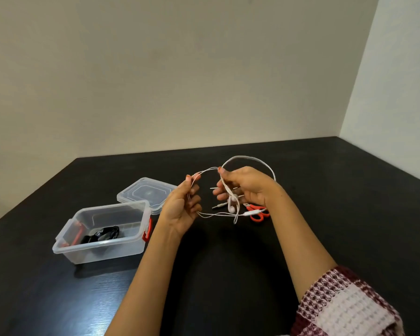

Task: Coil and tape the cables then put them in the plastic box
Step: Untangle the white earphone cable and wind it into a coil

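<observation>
A thin white earphone cable is held in the air above the black table, between both hands. My left hand pinches one side of a loop. My right hand grips the other side, with an earbud and a jack plug dangling under it. One loop arcs over my right hand. A clear plastic box with red latches stands open at the left. A coiled black cable lies inside it.
The box's clear lid lies just behind the box. Red-handled scissors rest on the table under my right hand. Walls close the table at the back and right.
</observation>
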